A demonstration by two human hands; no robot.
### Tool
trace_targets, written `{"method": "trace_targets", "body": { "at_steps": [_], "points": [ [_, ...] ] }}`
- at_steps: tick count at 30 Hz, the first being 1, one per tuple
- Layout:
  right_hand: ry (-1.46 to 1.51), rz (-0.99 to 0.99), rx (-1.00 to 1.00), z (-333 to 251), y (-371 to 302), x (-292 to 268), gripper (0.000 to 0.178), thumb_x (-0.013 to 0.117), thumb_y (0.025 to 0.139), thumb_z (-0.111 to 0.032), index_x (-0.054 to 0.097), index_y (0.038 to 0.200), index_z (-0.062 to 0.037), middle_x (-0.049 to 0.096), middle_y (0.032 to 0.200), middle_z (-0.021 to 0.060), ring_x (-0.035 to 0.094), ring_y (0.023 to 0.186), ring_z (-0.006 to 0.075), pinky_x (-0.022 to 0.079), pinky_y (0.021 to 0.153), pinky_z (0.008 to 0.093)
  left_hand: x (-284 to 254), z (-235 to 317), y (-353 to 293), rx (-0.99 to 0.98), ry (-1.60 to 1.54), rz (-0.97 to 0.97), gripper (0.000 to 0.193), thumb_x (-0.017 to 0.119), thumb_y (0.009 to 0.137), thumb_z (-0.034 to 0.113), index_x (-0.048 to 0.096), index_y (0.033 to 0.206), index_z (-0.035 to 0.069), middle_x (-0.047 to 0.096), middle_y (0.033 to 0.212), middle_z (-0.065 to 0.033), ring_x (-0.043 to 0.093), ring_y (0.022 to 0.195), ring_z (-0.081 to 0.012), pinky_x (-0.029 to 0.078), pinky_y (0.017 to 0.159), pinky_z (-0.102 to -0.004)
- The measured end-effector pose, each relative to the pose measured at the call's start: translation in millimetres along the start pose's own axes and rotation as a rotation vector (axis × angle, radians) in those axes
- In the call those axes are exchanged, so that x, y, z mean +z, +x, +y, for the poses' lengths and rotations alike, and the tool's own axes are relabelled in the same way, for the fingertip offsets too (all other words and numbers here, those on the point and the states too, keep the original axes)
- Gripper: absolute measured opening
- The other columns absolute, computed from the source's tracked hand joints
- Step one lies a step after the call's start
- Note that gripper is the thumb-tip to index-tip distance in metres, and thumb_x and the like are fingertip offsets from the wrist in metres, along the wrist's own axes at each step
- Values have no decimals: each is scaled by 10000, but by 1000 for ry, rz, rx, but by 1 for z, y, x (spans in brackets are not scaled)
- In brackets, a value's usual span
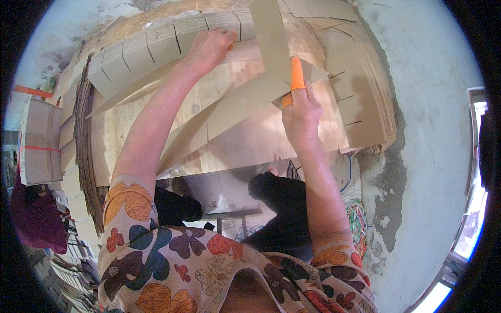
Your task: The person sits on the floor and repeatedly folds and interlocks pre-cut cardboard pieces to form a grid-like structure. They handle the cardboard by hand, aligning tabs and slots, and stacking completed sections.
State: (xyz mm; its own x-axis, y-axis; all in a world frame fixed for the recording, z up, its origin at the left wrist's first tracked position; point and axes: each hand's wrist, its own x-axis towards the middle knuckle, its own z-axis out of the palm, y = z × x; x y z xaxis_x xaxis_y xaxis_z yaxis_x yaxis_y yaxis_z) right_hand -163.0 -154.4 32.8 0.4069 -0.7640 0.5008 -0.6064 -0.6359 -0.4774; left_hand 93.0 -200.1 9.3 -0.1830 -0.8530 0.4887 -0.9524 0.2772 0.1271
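A cardboard workshop — slotted cardboard stacks [125,57], plywood worktable [250,141], rough concrete floor [433,78].

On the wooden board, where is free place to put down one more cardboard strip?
Bare board shows below the crossed strips, between the forearms. Crowded: slotted stacks on the left, top and right; left hand and right hand work the strips.

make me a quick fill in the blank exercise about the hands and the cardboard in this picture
1. The right hand wears finger covers of the colour ____.
2. The right hand pinches crossed, slotted strips of brown ____.
3. The left hand reaches to the stack of slotted strips at the ____ edge of the wooden board.
4. The person's sleeves have a ____ pattern.

Missing words: orange; cardboard; far; floral
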Motion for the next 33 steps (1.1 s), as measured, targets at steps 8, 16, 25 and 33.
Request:
{"method": "trace_targets", "body": {
  "at_steps": [8,16,25,33],
  "points": [
    [20,-2,-58,-1,-2,-5,584,558,738,36,405,1296,-43,545,1038,173,598,785,353,515,628,397,-8,12,2,-66,36,-26,73,595,762,81,568,817,41,604,797,-120,603,763,-309,485,624,-412],
    [8,-45,-51,8,-2,4,621,564,739,25,371,1324,-54,539,1046,171,601,738,353,520,596,406,-16,29,1,11,-49,59,123,636,764,134,577,825,45,587,765,-134,585,721,-324,470,611,-415],
    [-10,-81,-62,3,-9,12,628,595,721,13,384,1309,-53,529,1079,172,601,709,344,523,569,398,-27,33,-20,-8,-145,114,106,639,756,90,569,803,26,568,732,-152,573,694,-339,449,591,-412],
    [-5,-101,-22,3,-6,10,538,576,732,28,447,1250,-36,539,1089,180,605,747,352,517,597,406,-31,39,-22,-119,-161,48,77,614,741,53,561,768,4,585,721,-137,588,729,-309,479,631,-412]
  ]
}}
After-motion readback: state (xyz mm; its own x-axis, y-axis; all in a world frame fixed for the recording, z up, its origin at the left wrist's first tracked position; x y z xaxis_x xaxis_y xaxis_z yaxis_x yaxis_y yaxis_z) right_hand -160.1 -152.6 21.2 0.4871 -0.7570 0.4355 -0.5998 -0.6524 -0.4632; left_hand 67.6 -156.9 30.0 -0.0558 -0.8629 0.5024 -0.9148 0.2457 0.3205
